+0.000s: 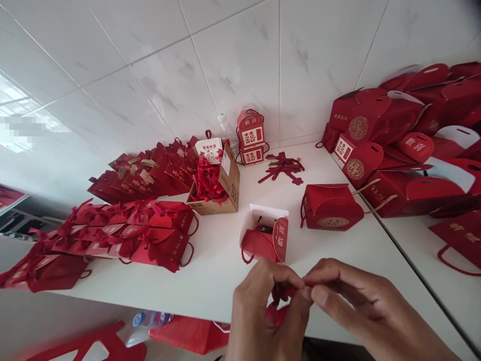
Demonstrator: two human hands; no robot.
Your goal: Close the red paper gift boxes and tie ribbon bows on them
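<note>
Near the front edge of the white table, my left hand pinches a red ribbon, part of which shows between its fingers. The fingertips of my right hand close on the same ribbon, meeting those of the left. Most of the ribbon is hidden by the fingers. Just beyond my hands stands a small red gift box with its top open, a twisted red cord handle and dark contents that I cannot make out. To its right sits a closed red gift box with a gold emblem.
A cardboard box of red ribbons stands at the middle back. Rows of ribboned red boxes and red bags fill the left. More red boxes pile up right. Dark red strips lie by stacked small boxes.
</note>
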